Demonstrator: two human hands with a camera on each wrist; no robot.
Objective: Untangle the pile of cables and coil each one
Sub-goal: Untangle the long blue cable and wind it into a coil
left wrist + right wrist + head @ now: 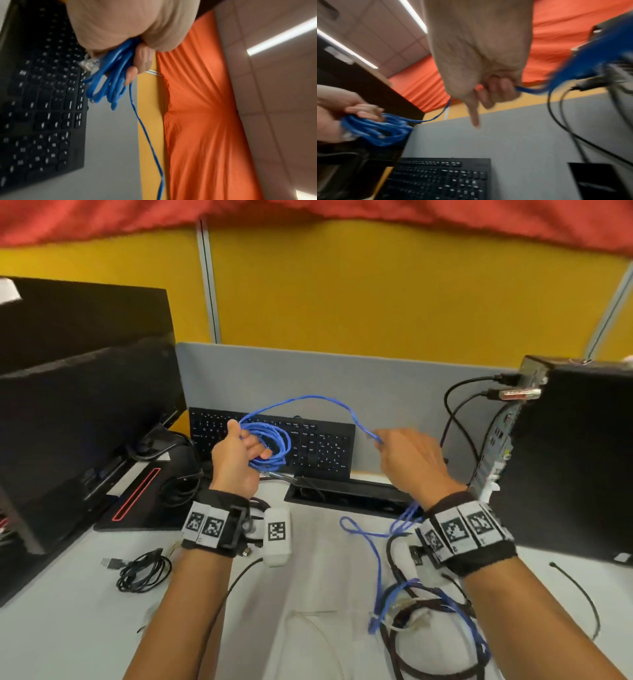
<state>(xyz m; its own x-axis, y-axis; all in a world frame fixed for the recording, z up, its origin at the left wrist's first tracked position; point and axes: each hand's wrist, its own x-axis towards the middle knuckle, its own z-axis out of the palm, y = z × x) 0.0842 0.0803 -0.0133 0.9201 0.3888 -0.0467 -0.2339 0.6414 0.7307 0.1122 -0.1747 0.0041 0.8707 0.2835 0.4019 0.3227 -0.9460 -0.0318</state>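
My left hand (239, 457) is raised over the desk and grips a bundle of blue cable loops (270, 445), also seen as blue loops (109, 83) and a blue coil (376, 129). From the coil a blue strand (308, 398) arcs up and right to my right hand (407, 460), whose curled fingers (501, 88) hold it. The rest of the blue cable (376, 546) runs under my right wrist down to a tangled pile (421, 611) of dark and white cables on the desk.
A black keyboard (318, 446) leans on the grey divider (376, 385) behind my hands. A monitor (85, 422) stands left, a computer tower (575, 457) with plugged cables right. A coiled black cable (144, 571) lies at the left, a desk cable slot (346, 496) in the middle.
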